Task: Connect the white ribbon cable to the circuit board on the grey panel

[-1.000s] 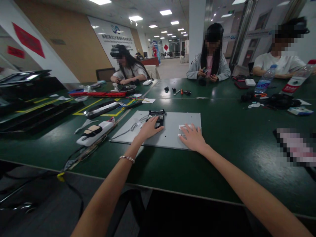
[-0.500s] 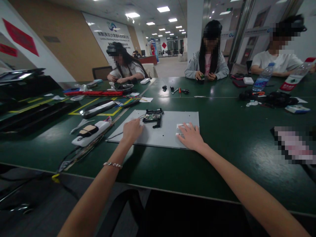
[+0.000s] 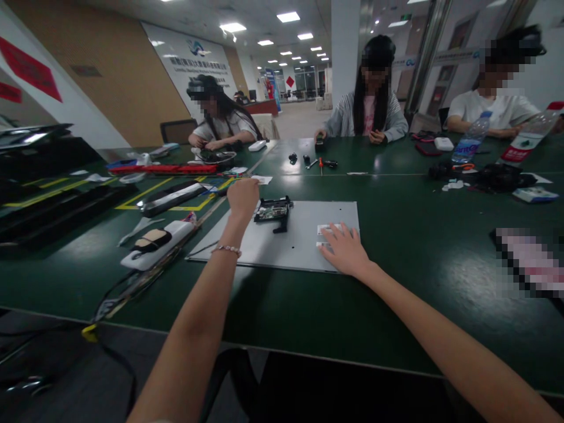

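A flat grey panel (image 3: 304,252) lies on the green table in front of me. Near its far edge sits a circuit board in a black frame (image 3: 273,210), with a black arm pointing toward me. My left hand (image 3: 242,200) is closed over the panel's far left corner, just left of the board; what its curled fingers hold, if anything, is hidden. My right hand (image 3: 346,249) rests with spread fingers on the panel's right side, partly covering white labels (image 3: 325,230). A dark strip or cable (image 3: 205,249) runs along the panel's left front.
Left of the panel lie a white device with a tan pad (image 3: 154,241), cables and a black-and-silver bar (image 3: 171,197). Beyond it are a screwdriver (image 3: 321,165) and a wrench. Bottles (image 3: 471,141) and a phone (image 3: 526,258) lie rightward. Three people sit across the table.
My left hand has moved away from me, from the panel's left part to its far left corner. My right hand stays on the panel. A person opposite has moved a hand sideways.
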Demonstrator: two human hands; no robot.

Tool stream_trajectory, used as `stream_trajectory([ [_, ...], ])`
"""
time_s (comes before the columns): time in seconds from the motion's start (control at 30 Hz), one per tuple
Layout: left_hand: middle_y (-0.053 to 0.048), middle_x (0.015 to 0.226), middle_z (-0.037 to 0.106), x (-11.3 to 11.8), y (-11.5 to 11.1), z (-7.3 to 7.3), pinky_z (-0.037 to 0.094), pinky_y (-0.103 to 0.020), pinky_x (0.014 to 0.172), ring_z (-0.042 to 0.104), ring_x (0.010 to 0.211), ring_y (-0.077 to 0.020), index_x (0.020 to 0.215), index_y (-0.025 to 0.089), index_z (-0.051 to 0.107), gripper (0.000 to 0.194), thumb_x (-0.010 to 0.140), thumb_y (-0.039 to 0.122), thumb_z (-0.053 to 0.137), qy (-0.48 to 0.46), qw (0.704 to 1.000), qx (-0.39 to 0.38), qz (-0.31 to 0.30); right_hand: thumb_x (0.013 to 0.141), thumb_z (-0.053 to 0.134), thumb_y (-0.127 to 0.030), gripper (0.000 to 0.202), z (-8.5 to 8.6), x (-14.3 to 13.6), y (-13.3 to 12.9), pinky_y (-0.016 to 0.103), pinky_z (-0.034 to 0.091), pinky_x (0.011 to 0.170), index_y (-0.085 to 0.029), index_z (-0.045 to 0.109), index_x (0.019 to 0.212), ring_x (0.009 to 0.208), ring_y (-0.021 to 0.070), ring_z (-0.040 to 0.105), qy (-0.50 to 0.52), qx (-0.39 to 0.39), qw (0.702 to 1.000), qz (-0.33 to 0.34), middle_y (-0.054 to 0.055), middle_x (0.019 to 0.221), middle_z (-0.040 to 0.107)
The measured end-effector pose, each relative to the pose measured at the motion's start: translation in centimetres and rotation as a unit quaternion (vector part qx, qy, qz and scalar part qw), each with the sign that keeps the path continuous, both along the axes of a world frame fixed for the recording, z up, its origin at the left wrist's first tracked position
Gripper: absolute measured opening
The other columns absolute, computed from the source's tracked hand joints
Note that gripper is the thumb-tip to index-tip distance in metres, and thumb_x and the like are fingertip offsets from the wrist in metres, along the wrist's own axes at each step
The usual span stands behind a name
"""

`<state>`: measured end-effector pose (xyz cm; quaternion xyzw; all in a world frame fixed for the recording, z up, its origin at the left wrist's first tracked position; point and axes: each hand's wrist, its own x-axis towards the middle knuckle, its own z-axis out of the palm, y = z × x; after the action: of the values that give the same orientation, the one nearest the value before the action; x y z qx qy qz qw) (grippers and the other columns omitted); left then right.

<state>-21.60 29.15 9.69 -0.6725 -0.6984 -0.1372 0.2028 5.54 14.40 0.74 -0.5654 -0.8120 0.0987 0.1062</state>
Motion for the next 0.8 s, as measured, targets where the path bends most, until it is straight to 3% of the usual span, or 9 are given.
stream_trajectory([
  [0.17, -0.017, 0.113, 0.070, 1.6, 3.8, -2.4, 0.046, -0.038, 0.092, 0.062, 0.110, -0.0298, 0.114, 0.014, 0.071, 0.042, 0.095, 0.022, 0.035, -0.018, 0.999, -0.051, 0.001, 0.099, 0.024, -0.055, 0.065, -0.1, -0.1, -0.1, 0.059, 0.014, 0.116, -0.020, 0.033, 0.153, 0.149, 0.0359, 0.014, -0.001, -0.002, 1.000, 0.006, 0.010, 0.163, 0.025],
  [0.37, -0.017, 0.115, 0.069, 1.0, 5.6, -4.5, 0.046, -0.041, 0.096, 0.061, 0.113, -0.0293, 0.108, 0.014, 0.071, 0.036, 0.091, 0.017, 0.039, -0.014, 0.989, -0.145, 0.018, 0.099, 0.024, -0.055, 0.065, -0.5, -0.2, 0.0, 0.060, 0.014, 0.116, -0.020, 0.033, 0.154, 0.149, 0.0360, 0.014, 0.001, 0.008, 1.000, 0.009, 0.010, 0.162, 0.026],
  [0.57, -0.020, 0.116, 0.068, 0.2, 5.7, -4.2, 0.047, -0.047, 0.094, 0.063, 0.110, -0.0320, 0.105, 0.011, 0.070, 0.036, 0.090, 0.017, 0.038, -0.040, 0.986, -0.164, 0.016, 0.098, 0.027, -0.054, 0.064, -0.8, -0.3, -0.1, 0.061, 0.016, 0.115, -0.021, 0.034, 0.153, 0.149, 0.0366, 0.015, -0.005, 0.012, 1.000, 0.008, 0.011, 0.162, 0.025],
  [0.8, -0.012, 0.122, 0.068, 0.5, 5.8, -3.0, 0.047, -0.036, 0.098, 0.061, 0.114, -0.0257, 0.117, 0.019, 0.070, 0.038, 0.089, 0.018, 0.045, -0.064, 0.986, -0.148, -0.037, 0.099, 0.024, -0.056, 0.065, -1.2, 1.2, -1.4, 0.061, 0.017, 0.116, -0.023, 0.032, 0.154, 0.149, 0.0362, 0.014, -0.018, 0.011, 1.000, 0.016, 0.009, 0.163, 0.022],
])
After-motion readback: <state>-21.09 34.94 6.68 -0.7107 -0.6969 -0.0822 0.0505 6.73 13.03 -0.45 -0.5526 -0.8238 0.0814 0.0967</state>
